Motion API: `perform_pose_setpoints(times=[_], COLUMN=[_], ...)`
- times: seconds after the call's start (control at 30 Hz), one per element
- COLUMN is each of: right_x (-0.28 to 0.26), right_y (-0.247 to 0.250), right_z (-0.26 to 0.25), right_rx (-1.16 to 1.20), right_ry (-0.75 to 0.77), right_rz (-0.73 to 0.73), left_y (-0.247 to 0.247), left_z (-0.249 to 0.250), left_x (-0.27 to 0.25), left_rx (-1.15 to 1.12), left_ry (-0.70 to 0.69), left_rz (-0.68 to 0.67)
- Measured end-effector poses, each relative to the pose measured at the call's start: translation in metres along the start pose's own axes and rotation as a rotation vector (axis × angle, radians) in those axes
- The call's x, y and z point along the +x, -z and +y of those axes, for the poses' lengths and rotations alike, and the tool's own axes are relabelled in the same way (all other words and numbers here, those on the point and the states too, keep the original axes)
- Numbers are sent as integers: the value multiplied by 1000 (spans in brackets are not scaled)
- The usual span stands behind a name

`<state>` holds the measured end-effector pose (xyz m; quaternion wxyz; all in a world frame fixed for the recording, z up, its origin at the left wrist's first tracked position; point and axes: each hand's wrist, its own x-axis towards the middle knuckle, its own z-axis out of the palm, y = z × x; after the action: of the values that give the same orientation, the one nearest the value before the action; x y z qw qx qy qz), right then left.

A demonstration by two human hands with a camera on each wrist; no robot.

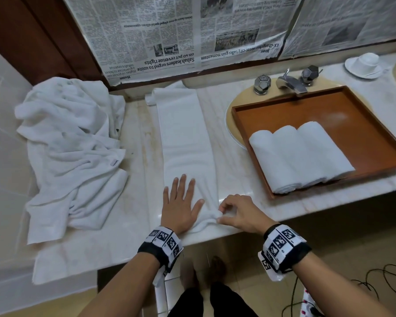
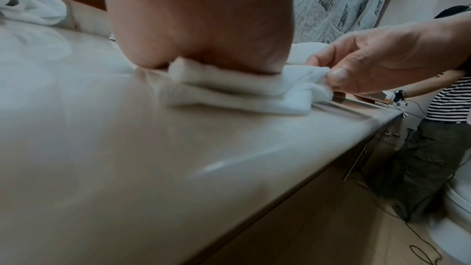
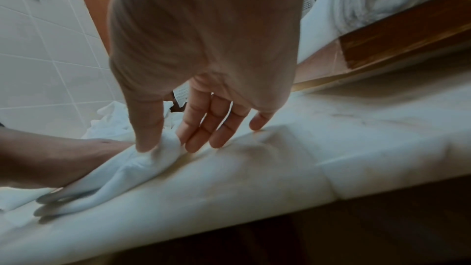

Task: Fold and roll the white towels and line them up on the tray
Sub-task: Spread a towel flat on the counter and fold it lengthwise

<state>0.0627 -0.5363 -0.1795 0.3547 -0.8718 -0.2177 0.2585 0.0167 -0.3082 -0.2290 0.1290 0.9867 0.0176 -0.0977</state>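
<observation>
a long folded towel [image 1: 183, 138] lies flat on the marble desk [image 1: 133, 124], running from the near edge away toward the newspaper-covered wall. the left hand [image 1: 181, 202] rests on its near end with fingers straight and spread, palm pressing the cloth down. the right hand [image 1: 236, 213] pinches the near right corner of the same towel between thumb and fingertips, lifting a small bunch of fabric; the right wrist view shows the thumb [image 3: 149, 128] and fingers closed on that raised fold, and the left wrist view shows the same pinch just beside the flattened palm.

to the right, the wooden tray [image 1: 325, 101] sits over the sink, with three rolled towels [image 1: 300, 154] lying side by side, touching, along its near left part. a loose heap of unfolded towels [image 1: 71, 143] lies to the left on the desk.

the towel looks soft, light and limp, so it will sag and wrinkle wherever it is not supported, and on polished marble it may slide. the near short edge seems the place to take hold, with both hands at its corners, so the first turn starts tight and square. if the roll begins crooked, the layers are likely to telescope out at one end.
</observation>
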Motion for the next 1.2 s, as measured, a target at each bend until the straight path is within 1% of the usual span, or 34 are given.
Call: perform_pose_setpoints(times=[0.07, 0.13, 0.23, 0.37, 0.47, 0.6, 0.67, 0.73, 0.8, 0.87, 0.97, 1.03, 1.1, 1.2], right_x=[-2, -5, -12, -21, -28, -34, -29, -15, 6, 25, 30, 20, 9, 6], right_y=[0, -2, -8, -16, -18, -6, -1, -3, -11, -25, -43, -46, -41, -25], right_z=[-4, -5, -5, 0, 0, -5, -10, -14, -18, -18, -11, 0, 12, 21], right_rx=[95, 147, 154, 99, 147, 201, 179, 88, -88, -241, -500, -612, -640, -624], right_ry=[-40, -61, -91, -110, -153, -178, -136, -48, 24, 82, 136, 136, 64, -59], right_rz=[-20, 3, 72, 158, 123, 59, 94, 207, 296, 268, 85, 17, -5, 66], left_y=[1, 2, 3, 3, 3, 3, 3, 4, 4, 4, 6, 8, 11, 13], left_z=[1, 1, 2, 4, 3, 2, 3, 3, 3, 1, -9, -19, -27, -34], left_x=[0, 0, -1, -3, -3, -4, -4, -5, -6, -8, -14, -20, -26, -34], left_rx=[0, -5, -19, -19, -14, -16, -28, -46, -57, -60, -26, 8, 14, -13], left_ry=[-3, -5, 0, 16, 18, 13, 9, 7, -5, -28, -26, -13, -6, 1], left_rz=[-11, -13, -13, -32, -46, -35, -25, -29, -40, -34, -35, -41, -52, -56])
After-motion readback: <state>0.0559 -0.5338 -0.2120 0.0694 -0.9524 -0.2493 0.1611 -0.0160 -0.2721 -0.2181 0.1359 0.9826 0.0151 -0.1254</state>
